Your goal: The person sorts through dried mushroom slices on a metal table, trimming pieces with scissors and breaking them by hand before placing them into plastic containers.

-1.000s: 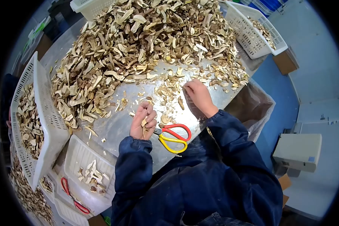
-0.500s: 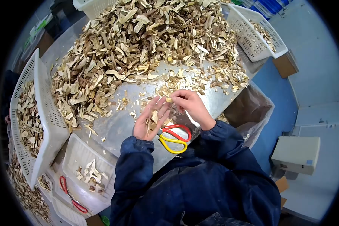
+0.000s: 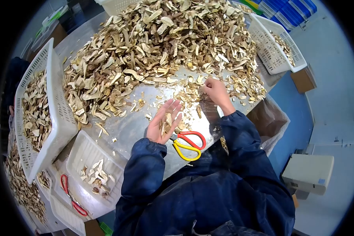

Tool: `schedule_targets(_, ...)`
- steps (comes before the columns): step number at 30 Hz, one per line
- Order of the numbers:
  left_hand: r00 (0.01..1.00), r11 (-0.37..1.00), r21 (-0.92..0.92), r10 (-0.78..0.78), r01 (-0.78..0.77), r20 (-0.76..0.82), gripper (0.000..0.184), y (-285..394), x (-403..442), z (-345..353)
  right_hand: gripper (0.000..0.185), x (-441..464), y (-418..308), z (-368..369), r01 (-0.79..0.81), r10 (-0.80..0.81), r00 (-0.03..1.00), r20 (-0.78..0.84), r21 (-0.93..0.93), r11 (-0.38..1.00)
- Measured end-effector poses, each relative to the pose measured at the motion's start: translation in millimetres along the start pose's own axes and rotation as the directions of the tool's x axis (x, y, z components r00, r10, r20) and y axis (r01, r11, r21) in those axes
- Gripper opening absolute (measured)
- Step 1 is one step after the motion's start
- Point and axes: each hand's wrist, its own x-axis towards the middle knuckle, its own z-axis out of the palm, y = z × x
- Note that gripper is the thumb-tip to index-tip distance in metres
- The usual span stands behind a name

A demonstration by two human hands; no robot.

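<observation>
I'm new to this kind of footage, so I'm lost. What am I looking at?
There's no machine: these are a person's bare hands, filmed by one camera worn on the head, looking forward and down. On the metal table lies a big pile of dried-looking slices, perhaps mushroom, with loose bits in front. The open left hand has pieces in its palm. The right hand is curled by the bits; whether it grips any is unclear. Red-and-yellow scissor handles show beside the left hand.
</observation>
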Motion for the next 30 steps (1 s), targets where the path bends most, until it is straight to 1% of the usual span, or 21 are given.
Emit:
schedule_targets(2,1.0,1.0,0.011,0.004,-0.004,0.002,0.043,-0.3,-0.1,2.7,0.021,-5.8,-12.4,-1.6,-0.052,0.034,0.997,0.065,0.299,0.953)
schedule_targets(3,1.0,1.0,0.016,0.004,-0.004,0.005,0.043,-0.7,0.4,4.5,0.021,-7.0,-11.4,6.0,-0.002,-0.06,0.989,0.138,0.414,0.91)
schedule_targets(5,1.0,1.0,0.031,0.005,-0.005,0.011,0.045,-0.6,-0.4,7.5,0.022,-25.3,-59.0,-7.9,-0.193,-0.069,0.923,0.378,0.612,0.767)
schedule_targets(6,1.0,1.0,0.028,0.006,-0.006,0.009,0.046,0.2,-0.3,8.4,0.023,-25.2,-55.4,2.9,-0.108,-0.107,0.945,0.31,0.601,0.792)
schedule_targets(7,1.0,1.0,0.025,0.006,-0.006,0.008,0.046,0.6,-0.5,9.9,0.025,-23.8,-51.6,12.5,0.087,-0.164,0.977,0.135,0.449,0.889)
schedule_targets(8,0.997,1.0,0.002,0.015,-0.015,-0.07,0.037,0.1,-0.4,12.6,0.027,-21.7,-48.4,21.0,0.253,-0.253,0.967,-0.031,0.247,0.935)
schedule_targets(9,1.0,0.996,-0.087,-0.015,0.014,-0.003,0.032,1.5,-0.1,3.4,0.029,-19.5,-49.8,26.5,0.375,-0.368,0.913,-0.175,0.011,0.927)
schedule_targets(10,0.997,0.984,-0.172,-0.037,0.049,0.07,0.027,4.4,1.2,-9.4,0.032,-26.4,-59.9,28.4,0.353,-0.35,0.928,-0.124,-0.001,0.936)
schedule_targets(11,0.988,0.963,-0.253,-0.055,0.09,0.143,0.023,4.7,2.1,-22.3,0.031,-29.3,-57.5,42.4,0.469,-0.466,0.875,-0.131,-0.006,0.883)
schedule_targets(12,0.997,0.941,-0.33,-0.07,0.075,0.029,0.016,7.3,-6.3,4.5,0.031,-37.0,-61.4,53.6,0.533,-0.532,0.844,-0.066,-0.005,0.846)
schedule_targets(15,0.949,0.903,-0.392,-0.049,0.175,0.313,0.016,8.2,-6.6,-6.4,0.036,-62.7,-78.5,59.0,0.703,-0.687,0.709,0.161,-0.084,0.706)
schedule_targets(17,0.965,0.913,-0.39,-0.016,0.12,0.26,0.016,8.1,-10.9,3.0,0.033,-64.1,-76.6,64.4,0.726,-0.726,0.683,0.081,-0.178,0.664)
schedule_targets(18,0.965,0.924,-0.369,-0.003,0.103,0.26,0.015,8.2,-9.9,0.3,0.038,-61.4,-73.4,64.0,0.694,-0.705,0.707,0.058,-0.25,0.676)
schedule_targets(21,0.96,0.939,-0.336,0.029,0.07,0.28,0.012,7.1,-7.4,-5.7,0.039,-42.7,-56.8,44.9,0.462,-0.464,0.879,0.109,-0.441,0.77)
schedule_targets(23,0.958,0.942,-0.33,0.039,0.059,0.283,0.011,6.9,-6.5,-5.7,0.037,-29.9,-21.8,35.3,0.258,-0.297,0.955,0.0,-0.497,0.829)
schedule_targets(25,0.964,0.943,-0.33,0.044,0.047,0.264,0.01,7.9,-7.2,-6.4,0.034,-29.0,14.4,15.7,0.101,-0.221,0.964,-0.145,-0.568,0.816)
schedule_targets(26,0.961,0.939,-0.341,0.053,0.044,0.271,0.011,7.6,-6.8,-7.8,0.028,-37.5,20.6,-7.2,0.07,-0.187,0.974,-0.131,-0.608,0.791)
schedule_targets(27,0.965,0.93,-0.365,0.05,0.049,0.257,0.012,8.3,-6.5,-7.9,0.028,-42.3,51.5,-17.0,0.03,-0.172,0.962,-0.211,-0.546,0.837)
schedule_targets(28,0.969,0.919,-0.391,0.049,0.051,0.242,0.013,8.9,-6.7,-8.3,0.027,-54.0,66.8,-31.2,-0.051,-0.153,0.947,-0.281,-0.605,0.795)
schedule_targets(29,0.973,0.908,-0.416,0.048,0.052,0.227,0.013,9.5,-7.3,-9.0,0.028,-64.2,90.2,-44.4,-0.158,-0.022,0.948,-0.317,-0.53,0.833)
schedule_targets(30,0.974,0.894,-0.443,0.041,0.065,0.225,0.014,10.7,-7.4,-9.7,0.027,-81.2,86.7,-65.2,-0.18,-0.037,0.93,-0.366,-0.541,0.821)
